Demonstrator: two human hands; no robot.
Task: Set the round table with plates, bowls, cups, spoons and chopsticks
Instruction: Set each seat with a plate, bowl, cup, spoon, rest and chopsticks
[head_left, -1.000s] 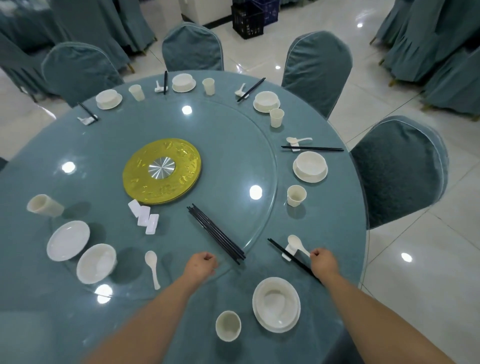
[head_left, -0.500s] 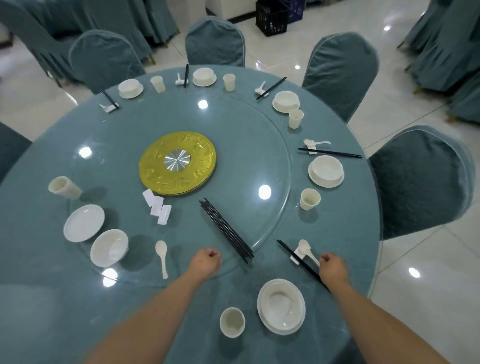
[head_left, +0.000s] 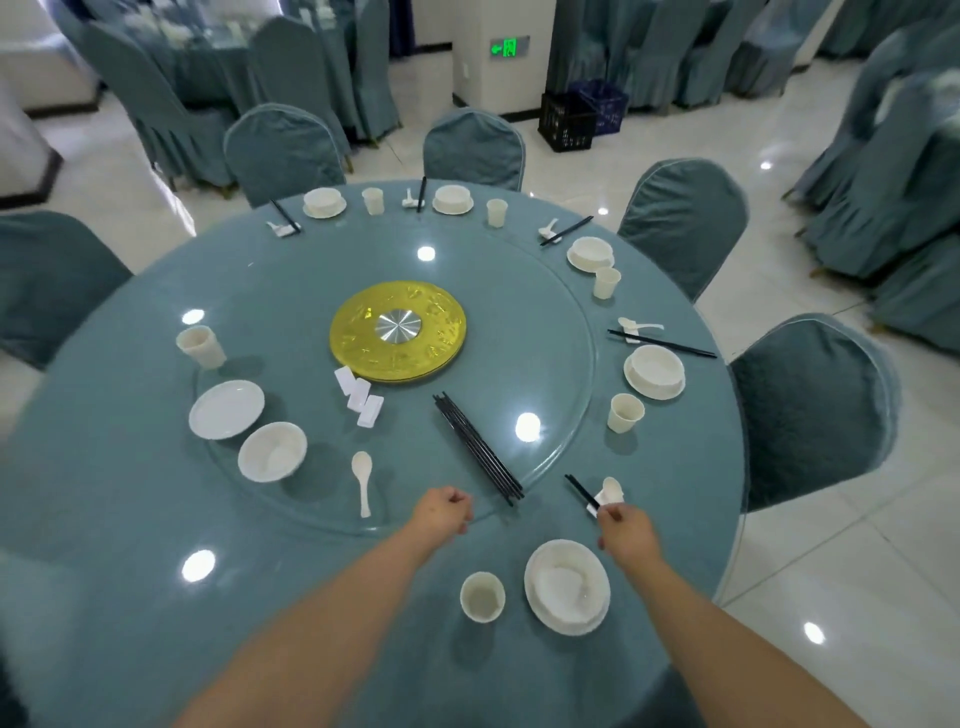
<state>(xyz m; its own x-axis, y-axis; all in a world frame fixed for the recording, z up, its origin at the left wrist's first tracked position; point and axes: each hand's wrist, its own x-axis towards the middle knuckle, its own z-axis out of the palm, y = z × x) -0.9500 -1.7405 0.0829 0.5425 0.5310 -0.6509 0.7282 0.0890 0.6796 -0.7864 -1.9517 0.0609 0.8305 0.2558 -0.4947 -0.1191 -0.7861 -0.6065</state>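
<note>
Right hand (head_left: 626, 530) had slid up the chopsticks (head_left: 581, 491) toward the spoon (head_left: 613, 490), fingers curled, grip unclear; left hand (head_left: 442, 514) stayed fisted, empty; this setting nearly finished.

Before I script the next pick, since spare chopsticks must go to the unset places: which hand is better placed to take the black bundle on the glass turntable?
Probably the left hand: it hovers nearest the chopstick bundle, apparently holding nothing. The right hand is busy at the chopstick rest.
</note>
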